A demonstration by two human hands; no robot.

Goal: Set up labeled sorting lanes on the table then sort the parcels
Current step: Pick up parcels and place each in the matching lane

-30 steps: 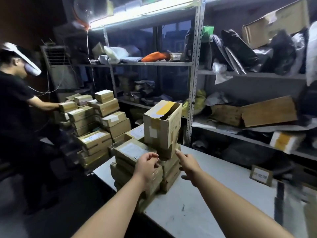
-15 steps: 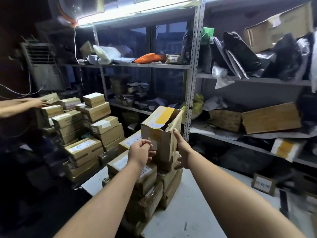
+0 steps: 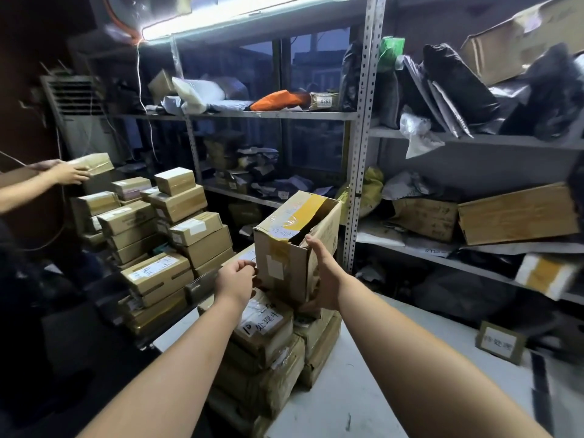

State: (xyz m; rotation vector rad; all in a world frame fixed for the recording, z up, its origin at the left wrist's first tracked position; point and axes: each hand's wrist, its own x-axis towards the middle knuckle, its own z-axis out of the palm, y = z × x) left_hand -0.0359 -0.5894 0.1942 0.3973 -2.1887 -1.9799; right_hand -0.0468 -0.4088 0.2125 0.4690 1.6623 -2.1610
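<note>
Cardboard box (image 3: 286, 260), taped, dented: right hand (image 3: 325, 279) grip clamped on side; left hand (image 3: 235, 279) curled, hold unclear

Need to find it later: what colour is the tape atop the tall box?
Yellow tape on the box, best in head view.

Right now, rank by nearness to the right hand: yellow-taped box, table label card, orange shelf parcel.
1. Yellow-taped box: in the right hand's grip.
2. Label card: on the table, rightward.
3. Orange parcel: upper shelf, far back.
</note>
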